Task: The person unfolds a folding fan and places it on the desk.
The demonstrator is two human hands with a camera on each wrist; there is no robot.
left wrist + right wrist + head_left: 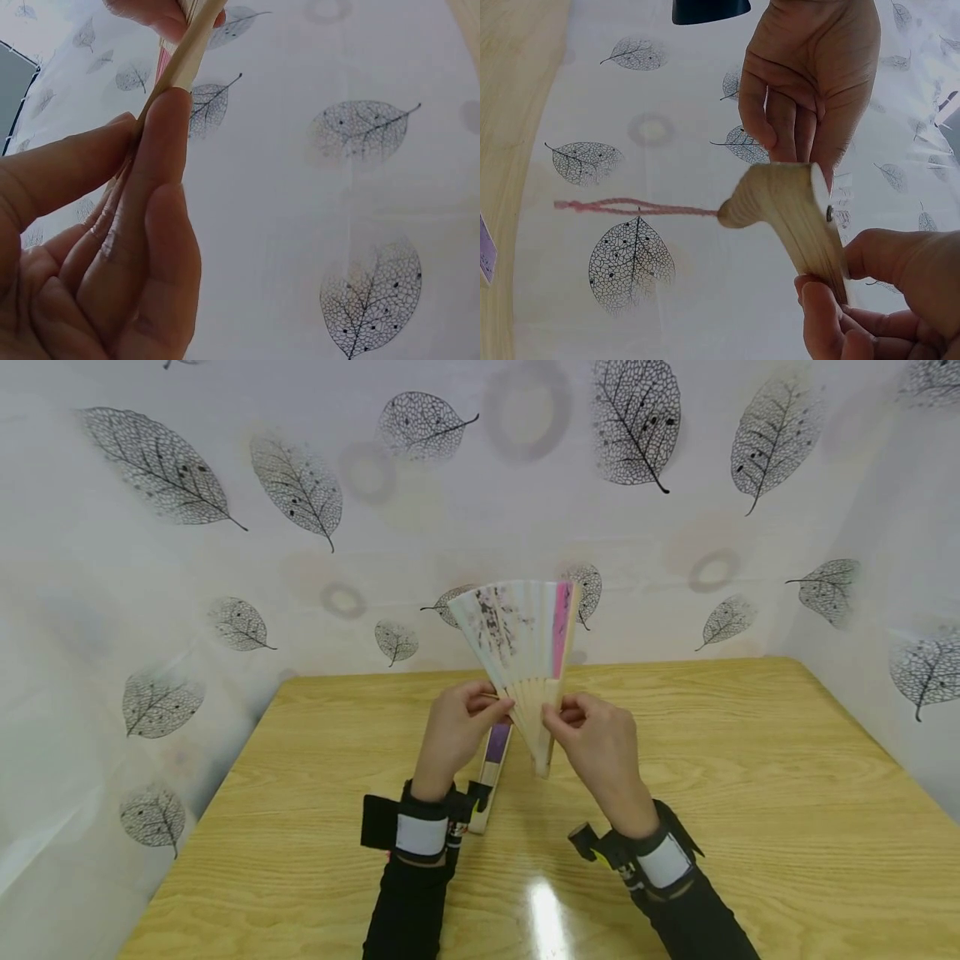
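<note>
Black sleeves (408,906) show nearest me, below the part-spread fan (525,664); I judge it light, its leaf (513,627) fragile, its stiff ribs (531,697) the safest hold. Left grip (455,731) and right grip (603,743) pinch its opposite edges, above the bench (750,760).

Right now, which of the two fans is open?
The pale fan with the pink strip, partly spread between the left hand and the right hand; the purple fan lies folded on the table.
</note>
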